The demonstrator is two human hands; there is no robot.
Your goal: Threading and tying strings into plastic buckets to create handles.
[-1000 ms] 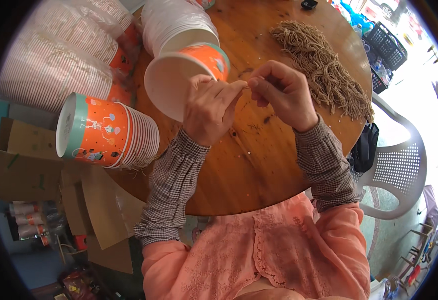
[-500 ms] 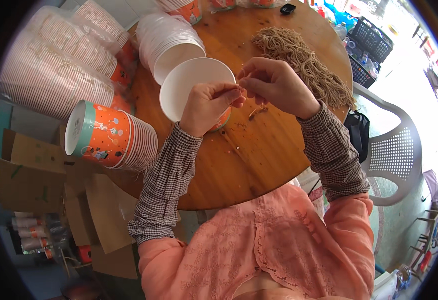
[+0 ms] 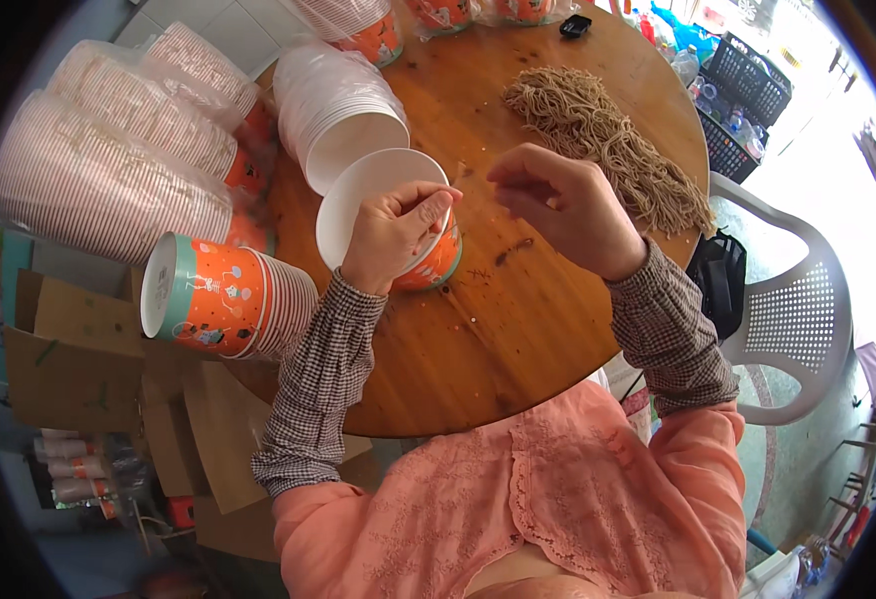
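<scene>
My left hand (image 3: 395,235) is closed in a pinch, thumb against fingers, in front of a paper tub (image 3: 443,258) with a white inside and orange printed wall. Whatever is in that pinch is too small to make out. A short gap away, my right hand (image 3: 570,208) hovers over the table, its fingers loosely bent and the thumb apart, with nothing visible in them. Beyond the right hand lies a bundle of beige strings (image 3: 608,140). Behind the tub, a stack of white tubs (image 3: 343,125) in clear plastic rests on its side.
Nested orange tubs (image 3: 228,295) lie at the round wooden table's (image 3: 498,349) left edge, beside wrapped tub stacks (image 3: 108,180). Cardboard boxes (image 3: 78,374) stand below left. To the right are a grey plastic chair (image 3: 793,309), a black bag (image 3: 720,280) and dark crates (image 3: 743,85).
My hands, which met fingertip to fingertip, have moved apart. The left shifted slightly left and down, the right slightly right and down, and its fingers loosened. The view has tilted a little.
</scene>
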